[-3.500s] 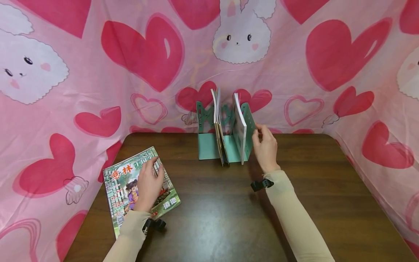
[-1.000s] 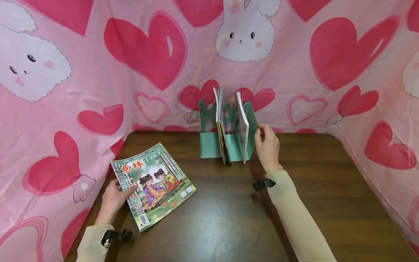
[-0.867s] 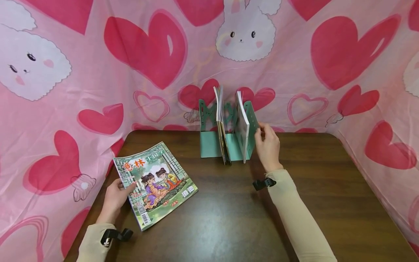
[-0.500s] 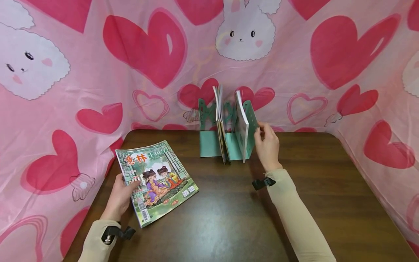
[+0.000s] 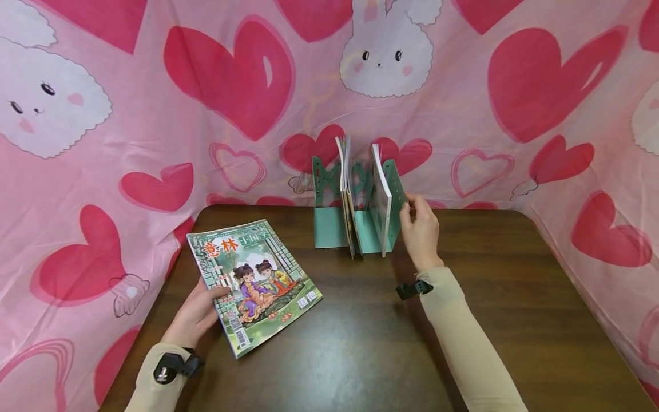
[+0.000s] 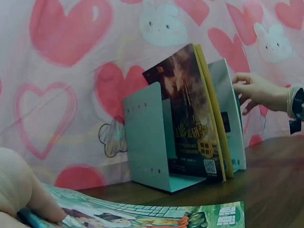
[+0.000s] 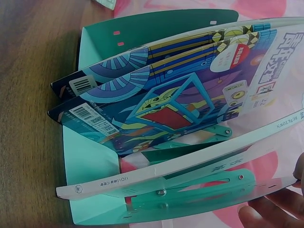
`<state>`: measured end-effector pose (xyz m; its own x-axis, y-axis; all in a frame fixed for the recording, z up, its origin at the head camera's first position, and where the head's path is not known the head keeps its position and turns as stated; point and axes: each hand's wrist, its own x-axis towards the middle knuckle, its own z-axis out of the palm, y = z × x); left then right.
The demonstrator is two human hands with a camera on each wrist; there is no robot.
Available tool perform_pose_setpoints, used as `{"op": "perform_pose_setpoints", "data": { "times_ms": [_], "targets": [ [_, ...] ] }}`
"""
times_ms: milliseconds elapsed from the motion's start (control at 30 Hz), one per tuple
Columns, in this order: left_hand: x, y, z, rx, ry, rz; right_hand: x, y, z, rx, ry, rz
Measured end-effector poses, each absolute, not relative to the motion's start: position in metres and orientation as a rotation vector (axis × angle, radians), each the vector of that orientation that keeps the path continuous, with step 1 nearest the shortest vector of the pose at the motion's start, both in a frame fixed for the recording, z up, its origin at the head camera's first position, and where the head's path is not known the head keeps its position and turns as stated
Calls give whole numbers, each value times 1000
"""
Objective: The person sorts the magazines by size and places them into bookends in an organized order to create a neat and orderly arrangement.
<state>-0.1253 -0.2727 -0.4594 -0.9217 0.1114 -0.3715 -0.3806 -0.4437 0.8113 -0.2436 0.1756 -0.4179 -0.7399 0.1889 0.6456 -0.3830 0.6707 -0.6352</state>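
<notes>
In the head view my left hand grips a green-covered magazine by its left edge, thumb on the cover, fingers hidden beneath. Two cartoon figures are printed on the cover. My right hand holds the right end plate of a mint-green bookend rack, thumb and fingers at its edge. Inside the rack, several magazines lean together near the middle. A white-spined book stands against the right plate. In the left wrist view, a dark-covered magazine faces the rack's left plate.
A dark brown wooden table carries everything. Pink fabric with hearts and rabbits encloses it at the back and both sides. The rack stands near the back edge. Black straps with cameras sit on both wrists.
My left hand first lay over the magazine, then took its left edge. Hand and magazine have since shifted a little to the right. The right hand stays at the rack.
</notes>
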Motion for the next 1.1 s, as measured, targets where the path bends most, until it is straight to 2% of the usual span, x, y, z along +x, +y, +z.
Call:
{"op": "perform_pose_setpoints", "data": {
  "times_ms": [233,367,567,1100],
  "targets": [
    [-122,-266,-455,-294,1406,2443,-243,176,-419,148,-2178,1035],
    [-119,-258,-450,-160,1487,2436,-243,176,-419,150,-2180,1031],
    [-112,-243,-437,9,1705,2383,-243,176,-418,154,-2183,1024],
    [-87,-184,-406,259,2425,2137,-244,176,-418,154,-2188,1049]
  ]
}}
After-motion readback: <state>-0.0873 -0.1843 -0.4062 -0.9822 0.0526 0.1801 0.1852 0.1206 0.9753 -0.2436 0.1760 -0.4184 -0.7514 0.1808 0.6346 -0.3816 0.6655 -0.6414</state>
